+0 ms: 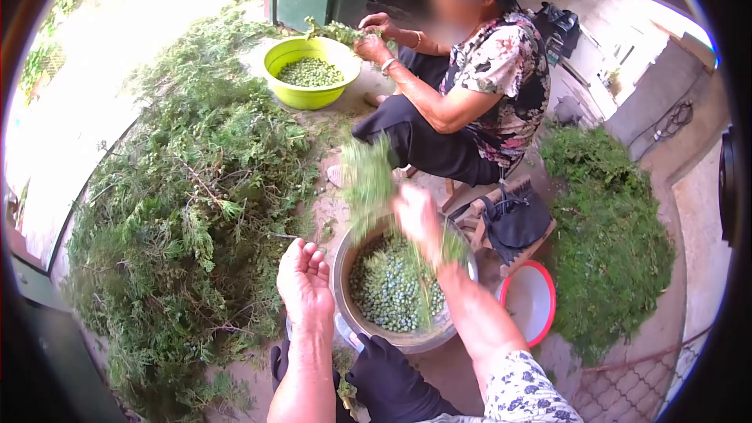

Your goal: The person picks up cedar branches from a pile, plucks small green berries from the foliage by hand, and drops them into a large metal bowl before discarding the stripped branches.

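My right hand (417, 218) is over the far part of a metal pot (342, 286), blurred by motion, with a green sprig (368, 180) at its fingers. Inside the pot lie many small green-blue berries (392, 286) and some leafy bits. To the left of the pot's rim, my left hand (305, 276) is palm up with its fingers curled; nothing shows in it. A large heap of cut green branches (188, 227) lies to the left of that hand.
Across from me a seated person (486, 86) holds a sprig by a yellow-green basin (301, 96) of berries. On the right are a red-rimmed white basin (529, 301), a stool with a dark cloth (517, 223) and another green heap (611, 243).
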`<action>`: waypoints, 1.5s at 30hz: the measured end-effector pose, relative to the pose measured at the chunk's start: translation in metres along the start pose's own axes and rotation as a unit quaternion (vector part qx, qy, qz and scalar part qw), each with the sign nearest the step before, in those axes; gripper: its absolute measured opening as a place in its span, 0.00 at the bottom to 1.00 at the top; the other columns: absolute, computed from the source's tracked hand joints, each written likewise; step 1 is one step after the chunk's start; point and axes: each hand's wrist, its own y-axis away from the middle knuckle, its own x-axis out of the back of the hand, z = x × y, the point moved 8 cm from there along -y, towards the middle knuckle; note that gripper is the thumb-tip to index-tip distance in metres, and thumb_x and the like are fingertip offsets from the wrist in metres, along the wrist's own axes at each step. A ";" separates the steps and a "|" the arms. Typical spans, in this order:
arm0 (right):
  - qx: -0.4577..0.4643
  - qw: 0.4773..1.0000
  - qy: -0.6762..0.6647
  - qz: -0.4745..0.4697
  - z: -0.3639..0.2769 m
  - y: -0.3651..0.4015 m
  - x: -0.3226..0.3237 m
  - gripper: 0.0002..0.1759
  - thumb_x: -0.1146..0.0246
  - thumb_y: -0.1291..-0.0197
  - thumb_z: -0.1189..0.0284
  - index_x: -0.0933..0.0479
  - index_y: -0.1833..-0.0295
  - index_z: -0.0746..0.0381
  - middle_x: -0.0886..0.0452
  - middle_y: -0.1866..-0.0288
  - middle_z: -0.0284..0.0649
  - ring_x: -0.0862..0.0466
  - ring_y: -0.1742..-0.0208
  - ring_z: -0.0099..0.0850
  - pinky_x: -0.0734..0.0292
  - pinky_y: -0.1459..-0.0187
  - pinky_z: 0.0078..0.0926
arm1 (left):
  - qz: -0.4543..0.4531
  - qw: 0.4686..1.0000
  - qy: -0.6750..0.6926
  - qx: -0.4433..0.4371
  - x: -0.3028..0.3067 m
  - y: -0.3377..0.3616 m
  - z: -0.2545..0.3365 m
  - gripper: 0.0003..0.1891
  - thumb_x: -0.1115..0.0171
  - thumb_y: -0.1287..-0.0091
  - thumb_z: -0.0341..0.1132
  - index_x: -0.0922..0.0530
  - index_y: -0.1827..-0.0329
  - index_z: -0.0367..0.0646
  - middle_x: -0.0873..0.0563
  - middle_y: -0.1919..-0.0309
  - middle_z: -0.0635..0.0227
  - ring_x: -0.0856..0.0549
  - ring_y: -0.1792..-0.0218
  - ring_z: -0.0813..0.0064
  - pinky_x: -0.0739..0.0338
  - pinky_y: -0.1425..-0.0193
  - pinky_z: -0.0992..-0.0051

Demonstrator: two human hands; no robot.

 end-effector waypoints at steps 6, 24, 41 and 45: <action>-0.073 0.987 -0.107 0.093 0.032 -0.096 -0.009 0.09 0.42 0.43 0.70 0.26 0.74 0.60 0.30 0.84 0.32 0.33 0.81 0.17 0.40 0.79 0.23 | 0.016 0.999 -0.031 0.010 0.003 -0.005 -0.004 0.09 0.38 0.37 0.36 0.23 0.57 0.43 0.19 0.69 0.73 0.21 0.71 0.80 0.27 0.66 0.82; -0.146 0.987 -0.021 -0.060 0.017 0.085 -0.025 0.09 0.42 0.44 0.71 0.28 0.69 0.66 0.27 0.81 0.48 0.26 0.79 0.42 0.32 0.75 0.36 | -0.006 0.999 -0.013 0.044 -0.004 -0.005 -0.019 0.11 0.36 0.39 0.35 0.23 0.57 0.42 0.18 0.68 0.70 0.20 0.70 0.79 0.25 0.67 0.81; 0.278 0.911 0.301 0.043 0.029 -0.110 0.026 0.26 0.32 0.56 0.69 0.27 0.50 0.68 0.25 0.50 0.50 0.26 0.47 0.48 0.30 0.46 0.39 | 0.058 0.991 -0.117 -0.029 -0.027 0.003 -0.004 0.04 0.37 0.45 0.21 0.21 0.66 0.32 0.16 0.70 0.62 0.17 0.71 0.72 0.20 0.65 0.74; 0.070 0.947 0.264 -0.171 -0.005 -0.136 -0.048 0.39 0.31 0.55 0.64 0.37 0.37 0.61 0.29 0.43 0.51 0.25 0.46 0.44 0.32 0.45 0.39 | 0.100 0.986 -0.131 -0.017 -0.008 -0.001 -0.010 0.19 0.35 0.46 0.21 0.29 0.51 0.31 0.18 0.62 0.58 0.17 0.68 0.69 0.18 0.62 0.71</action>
